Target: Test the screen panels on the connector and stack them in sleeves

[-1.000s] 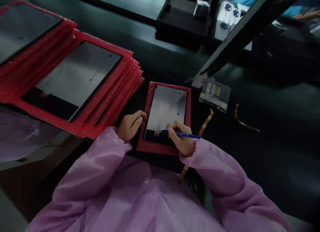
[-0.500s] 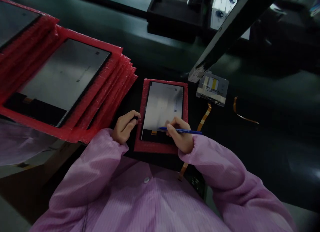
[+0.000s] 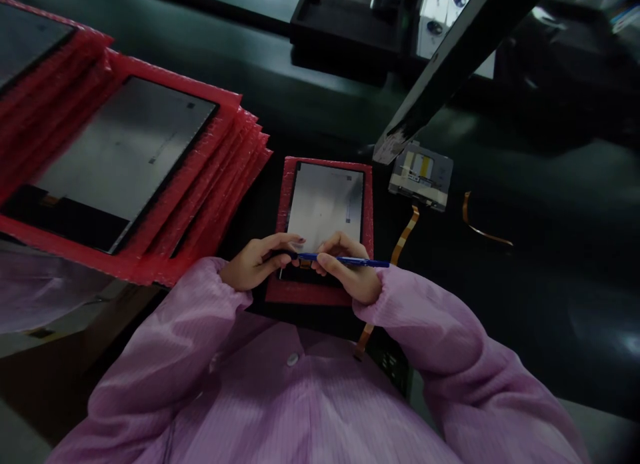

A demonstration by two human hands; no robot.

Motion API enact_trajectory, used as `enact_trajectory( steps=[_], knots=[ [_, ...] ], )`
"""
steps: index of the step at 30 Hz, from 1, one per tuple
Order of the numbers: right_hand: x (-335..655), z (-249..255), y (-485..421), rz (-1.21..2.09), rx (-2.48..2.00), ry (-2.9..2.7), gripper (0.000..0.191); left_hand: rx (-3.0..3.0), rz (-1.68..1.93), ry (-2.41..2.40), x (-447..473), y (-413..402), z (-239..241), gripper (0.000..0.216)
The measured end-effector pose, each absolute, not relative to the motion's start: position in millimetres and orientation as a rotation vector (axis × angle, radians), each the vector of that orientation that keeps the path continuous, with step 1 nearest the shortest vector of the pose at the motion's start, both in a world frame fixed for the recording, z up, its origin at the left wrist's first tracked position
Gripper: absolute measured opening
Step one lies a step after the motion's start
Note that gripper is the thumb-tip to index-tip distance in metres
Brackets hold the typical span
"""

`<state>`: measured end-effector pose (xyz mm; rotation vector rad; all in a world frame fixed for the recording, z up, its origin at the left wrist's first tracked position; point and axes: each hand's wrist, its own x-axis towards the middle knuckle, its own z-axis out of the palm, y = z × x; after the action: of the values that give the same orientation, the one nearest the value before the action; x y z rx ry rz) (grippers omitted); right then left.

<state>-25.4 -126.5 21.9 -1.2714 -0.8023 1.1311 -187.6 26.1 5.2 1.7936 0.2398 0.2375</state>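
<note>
A small grey display panel [image 3: 326, 207] lies on a red bubble-wrap sleeve [image 3: 369, 211] in front of me on the dark bench. My right hand [image 3: 350, 272] grips a blue pen [image 3: 363, 261] held level over the panel's near end. My left hand [image 3: 255, 262] is closed on a small dark cap-like piece at the pen's tip, its fingers pinched. Both hands meet over the black lower band of the panel. Pink sleeves cover both arms.
A stack of larger panels in red bubble wrap [image 3: 125, 151] fills the left. A small module with yellow tape [image 3: 421, 175] and orange flex cables [image 3: 406, 232] lie to the right. A dark slanted bar [image 3: 450, 57] crosses above; a black tray [image 3: 350, 24] sits behind.
My right hand lifted the pen off the panel and turned it level. My left hand left the sleeve's edge and came across to the pen's tip.
</note>
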Motion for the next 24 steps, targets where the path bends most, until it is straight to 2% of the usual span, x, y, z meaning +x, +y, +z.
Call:
enact_trajectory(
  steps=[5,15,20,22,24],
  knots=[
    [-28.2,24.5,-129.6,1.094,-1.303,-1.047,0.023,1.844,0.247,0.156,-186.9,12.2,14.6,0.040],
    [-47.0,30.2,-141.9,0.881,-1.177,-1.341,0.025,1.813,0.198,0.230,-212.8,-22.0,46.7,0.050],
    [-47.0,42.5,-142.6,0.910,-1.168,-1.371,0.022,1.672,0.351,0.253,-213.0,-39.7,44.3,0.052],
    [-40.3,57.4,-145.5,1.017,-1.256,-1.395,0.029,1.607,0.483,0.299,-211.9,-44.4,42.2,0.047],
    [-31.4,74.2,-153.2,1.047,-1.419,-1.424,0.044,1.603,0.671,0.452,-212.6,-43.7,39.2,0.039]
  ],
)
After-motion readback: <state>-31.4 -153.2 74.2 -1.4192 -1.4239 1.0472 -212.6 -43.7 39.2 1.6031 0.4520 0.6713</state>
